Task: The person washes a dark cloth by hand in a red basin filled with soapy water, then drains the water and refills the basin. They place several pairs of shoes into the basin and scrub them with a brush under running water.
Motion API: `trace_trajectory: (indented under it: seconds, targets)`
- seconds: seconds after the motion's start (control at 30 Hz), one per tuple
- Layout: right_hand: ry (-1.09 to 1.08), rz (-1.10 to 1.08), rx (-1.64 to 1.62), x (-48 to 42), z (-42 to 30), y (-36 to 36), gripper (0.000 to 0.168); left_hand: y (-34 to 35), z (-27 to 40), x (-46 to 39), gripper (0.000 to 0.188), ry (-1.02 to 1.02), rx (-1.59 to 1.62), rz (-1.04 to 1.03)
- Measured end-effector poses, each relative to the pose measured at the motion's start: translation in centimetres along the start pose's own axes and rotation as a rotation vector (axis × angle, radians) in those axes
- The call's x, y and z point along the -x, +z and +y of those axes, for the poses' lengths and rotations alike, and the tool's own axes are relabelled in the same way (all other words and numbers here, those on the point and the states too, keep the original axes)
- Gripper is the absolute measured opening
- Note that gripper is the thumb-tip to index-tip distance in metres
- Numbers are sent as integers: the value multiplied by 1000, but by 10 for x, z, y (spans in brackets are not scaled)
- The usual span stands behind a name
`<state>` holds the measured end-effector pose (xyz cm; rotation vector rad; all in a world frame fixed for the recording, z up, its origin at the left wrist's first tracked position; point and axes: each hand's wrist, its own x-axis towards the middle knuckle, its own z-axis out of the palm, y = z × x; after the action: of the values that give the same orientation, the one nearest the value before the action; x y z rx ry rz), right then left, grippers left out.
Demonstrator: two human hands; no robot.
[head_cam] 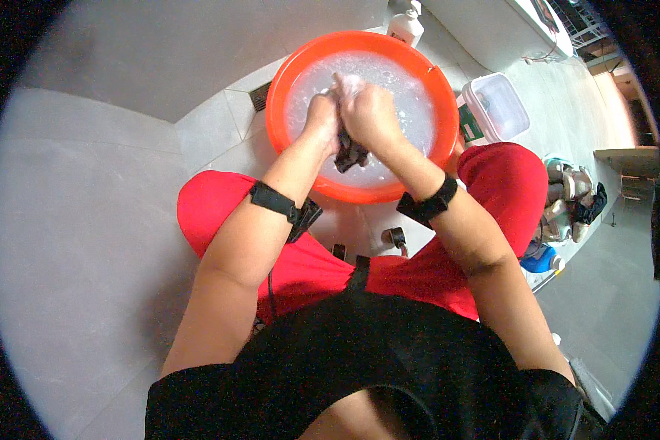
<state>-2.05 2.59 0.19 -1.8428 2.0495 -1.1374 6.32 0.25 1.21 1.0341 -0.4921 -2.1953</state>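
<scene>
An orange plastic basin [278,118] full of cloudy, foamy water [415,110] stands on the floor before me. Over the water, my left hand [324,118] and my right hand [369,113] are pressed together around a wet dark cloth [352,154]. Its lower end hangs out below my fists, close to the water. White suds sit on top of my right hand's fingers. Most of the cloth is hidden inside my grip, so its kind cannot be told.
A white pump bottle [407,26] stands behind the basin. To the right are a clear plastic tub [500,107], a pile of shoes [569,187] and a blue bottle with a white cap [540,259]. A floor drain [260,97] lies left of the basin, near the grey wall [143,49].
</scene>
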Motion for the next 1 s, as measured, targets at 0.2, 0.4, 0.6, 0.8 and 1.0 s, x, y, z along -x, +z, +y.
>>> trace_trajectory:
  seconds: [0.2, 0.4, 0.6, 0.8, 1.0]
  targets:
    - [-13, -118, 424, -14, 44, -7, 35, -16, -21, -23, 26, 252, -452, -122]
    - [-44, -15, 122, 1, 9, 4, 29, -5, 0, -8, 30, 63, -149, -80]
    - [619, -9, -542, -23, 51, -8, 39, 2, 4, -7, 29, 145, -216, -97]
    - [506, 116, -543, -18, 47, -6, 27, -8, 8, -20, 37, 170, -159, 11]
    - [123, -12, 67, -7, 18, -21, 31, -3, -13, -17, 29, 38, -262, -111]
